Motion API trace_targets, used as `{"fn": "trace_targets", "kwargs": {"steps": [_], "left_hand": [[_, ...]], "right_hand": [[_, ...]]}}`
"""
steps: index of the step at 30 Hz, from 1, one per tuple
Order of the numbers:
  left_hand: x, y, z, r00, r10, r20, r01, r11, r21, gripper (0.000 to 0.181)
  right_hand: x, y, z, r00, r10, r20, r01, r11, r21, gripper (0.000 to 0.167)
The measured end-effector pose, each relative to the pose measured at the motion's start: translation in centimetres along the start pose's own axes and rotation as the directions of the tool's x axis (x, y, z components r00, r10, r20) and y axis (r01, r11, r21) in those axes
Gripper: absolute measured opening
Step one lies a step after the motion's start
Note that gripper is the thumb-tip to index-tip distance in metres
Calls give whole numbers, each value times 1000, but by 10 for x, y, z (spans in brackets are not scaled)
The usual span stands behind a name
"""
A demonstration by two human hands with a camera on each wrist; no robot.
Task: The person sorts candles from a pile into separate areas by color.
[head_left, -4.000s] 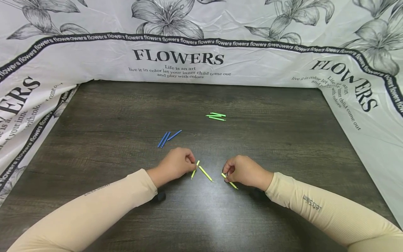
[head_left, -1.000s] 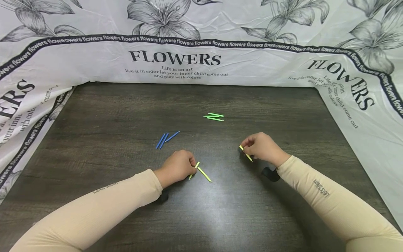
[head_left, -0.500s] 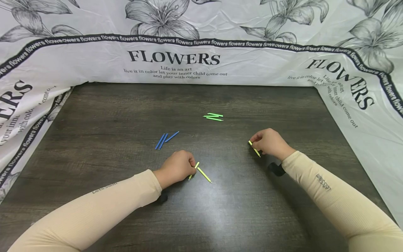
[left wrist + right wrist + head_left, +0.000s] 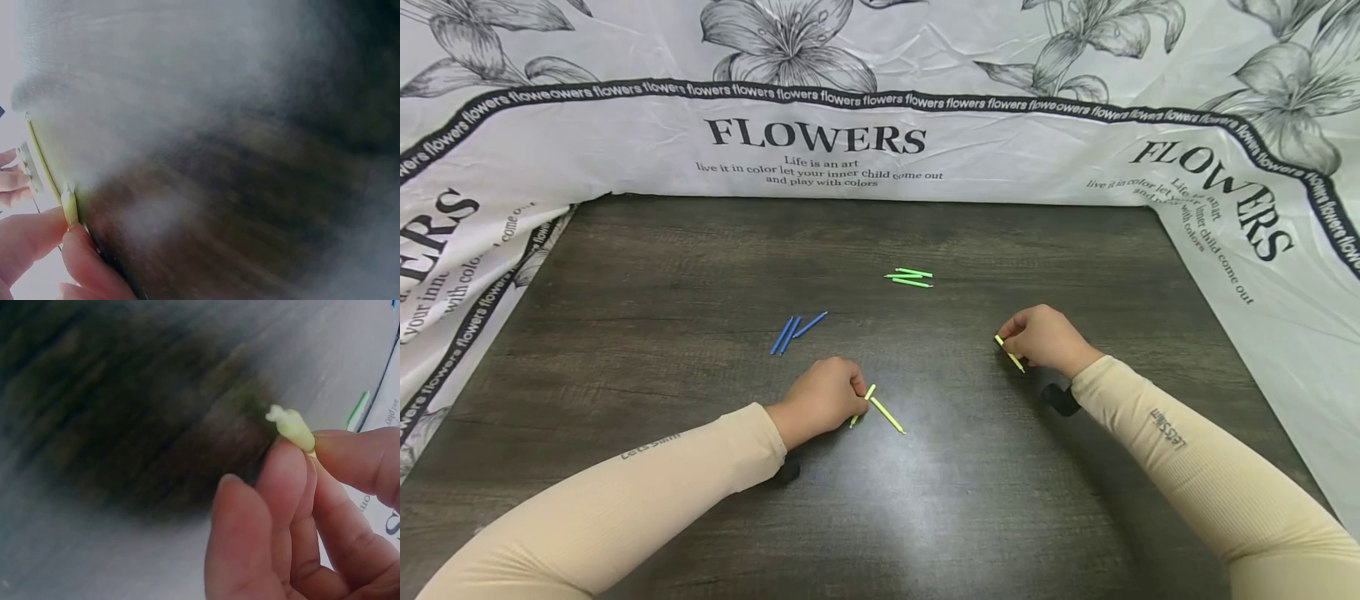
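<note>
My left hand (image 4: 824,394) pinches a thin yellow candle (image 4: 870,390) between thumb and fingers, low at the table; the left wrist view shows its wick end (image 4: 69,203). Just right of it a second yellow candle (image 4: 888,417) lies slanted on the table, its upper end close to the pinched one. Farther right, my right hand (image 4: 1047,341) pinches a third yellow candle (image 4: 1016,362). In the right wrist view that candle's pale wick tip (image 4: 275,413) points out past the fingertips. Whether it touches the table I cannot tell.
Three blue candles (image 4: 787,336) lie on the dark wood-grain table (image 4: 700,258) beyond my left hand. Three green candles (image 4: 912,282) lie farther back, right of centre. A white flower-print cloth (image 4: 640,142) hangs along the back and sides.
My right hand has carried its yellow candle right and farther back from beside the middle one, and is nearly still over the last half second. My left hand keeps its hold and has barely shifted.
</note>
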State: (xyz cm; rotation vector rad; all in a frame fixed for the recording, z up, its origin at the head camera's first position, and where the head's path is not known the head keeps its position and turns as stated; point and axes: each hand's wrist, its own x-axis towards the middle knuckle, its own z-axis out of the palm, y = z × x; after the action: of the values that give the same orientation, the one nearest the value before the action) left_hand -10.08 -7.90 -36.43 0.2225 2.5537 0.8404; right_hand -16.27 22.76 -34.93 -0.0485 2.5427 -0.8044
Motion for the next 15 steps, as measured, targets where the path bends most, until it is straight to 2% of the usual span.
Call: {"fn": "trace_targets", "kwargs": {"steps": [15], "left_hand": [[-1, 0, 0, 1000, 4, -5, -4, 1000, -7, 10]], "right_hand": [[1, -2, 1, 1000, -11, -11, 11, 999, -42, 25]]}}
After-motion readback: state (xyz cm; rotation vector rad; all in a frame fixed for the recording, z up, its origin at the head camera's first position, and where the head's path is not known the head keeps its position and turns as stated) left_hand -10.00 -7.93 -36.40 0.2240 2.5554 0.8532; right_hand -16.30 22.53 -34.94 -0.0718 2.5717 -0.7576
